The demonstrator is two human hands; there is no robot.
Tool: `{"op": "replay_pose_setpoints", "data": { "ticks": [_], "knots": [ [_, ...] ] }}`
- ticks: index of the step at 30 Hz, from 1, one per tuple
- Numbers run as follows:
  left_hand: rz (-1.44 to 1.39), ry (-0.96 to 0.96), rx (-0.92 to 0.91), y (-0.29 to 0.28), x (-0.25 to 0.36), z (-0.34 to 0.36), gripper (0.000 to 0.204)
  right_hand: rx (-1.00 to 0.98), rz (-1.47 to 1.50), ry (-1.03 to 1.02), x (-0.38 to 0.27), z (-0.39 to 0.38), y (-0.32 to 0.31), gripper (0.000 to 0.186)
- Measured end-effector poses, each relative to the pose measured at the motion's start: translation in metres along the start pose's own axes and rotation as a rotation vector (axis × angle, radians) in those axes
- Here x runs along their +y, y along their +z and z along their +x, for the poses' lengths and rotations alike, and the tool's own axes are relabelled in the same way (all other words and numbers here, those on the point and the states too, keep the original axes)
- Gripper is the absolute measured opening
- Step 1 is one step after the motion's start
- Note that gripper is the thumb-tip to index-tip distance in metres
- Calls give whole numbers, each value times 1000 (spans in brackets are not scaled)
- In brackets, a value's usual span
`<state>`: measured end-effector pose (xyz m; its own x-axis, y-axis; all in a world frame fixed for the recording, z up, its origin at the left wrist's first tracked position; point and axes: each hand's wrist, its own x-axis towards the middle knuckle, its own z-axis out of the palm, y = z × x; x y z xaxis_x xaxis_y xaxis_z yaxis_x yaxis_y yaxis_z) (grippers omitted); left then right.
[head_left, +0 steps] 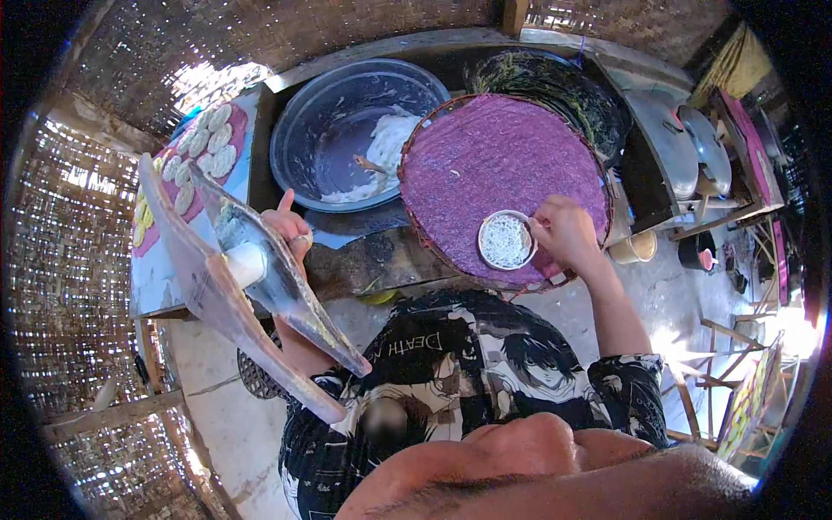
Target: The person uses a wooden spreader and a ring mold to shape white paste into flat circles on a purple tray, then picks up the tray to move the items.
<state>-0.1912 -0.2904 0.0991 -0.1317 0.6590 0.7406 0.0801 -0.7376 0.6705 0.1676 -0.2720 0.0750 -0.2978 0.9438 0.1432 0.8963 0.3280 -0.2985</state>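
A small round dish (505, 240) of white shredded strands rests on the purple cloth-covered round tray (494, 156), near its front edge. My right hand (568, 232) pinches the dish's right rim with thumb and fingers. To the left, a press of two long wooden boards (260, 290) stands tilted, with a white cylinder (247, 263) between the boards. My left hand (290, 230) is just beyond the press, one finger raised and the others curled. A pale bit shows at its curled fingers, too small to name. The boards hide most of my left forearm.
A large dark basin (299, 113) with white dough (392, 139) and a stick stands behind. Several round strand cakes (208, 152) lie on the left-hand table. A black tub of dark strands (546, 82) sits at the back; metal pots (706, 143) and a beige bucket (634, 248) stand at right.
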Motion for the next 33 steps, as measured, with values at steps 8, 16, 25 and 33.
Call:
{"op": "replay_pose_setpoints", "data": {
  "ticks": [8, 16, 25, 33],
  "knots": [
    [-4, 68, -48, -8, -2, 2, 23, -45, -70, -34, -1, 9, 5, 15],
    [-2, 24, -34, -10, -3, 1, 28, -103, -95, -31, -1, 11, -1, 13],
    [38, 28, -61, -11, -2, 3, 25, -56, -127, -101, -17, 31, -8, 17],
    [-32, 56, -80, -15, -1, 4, 23, -11, -73, -130, -29, 77, 31, 17]
  ]
}}
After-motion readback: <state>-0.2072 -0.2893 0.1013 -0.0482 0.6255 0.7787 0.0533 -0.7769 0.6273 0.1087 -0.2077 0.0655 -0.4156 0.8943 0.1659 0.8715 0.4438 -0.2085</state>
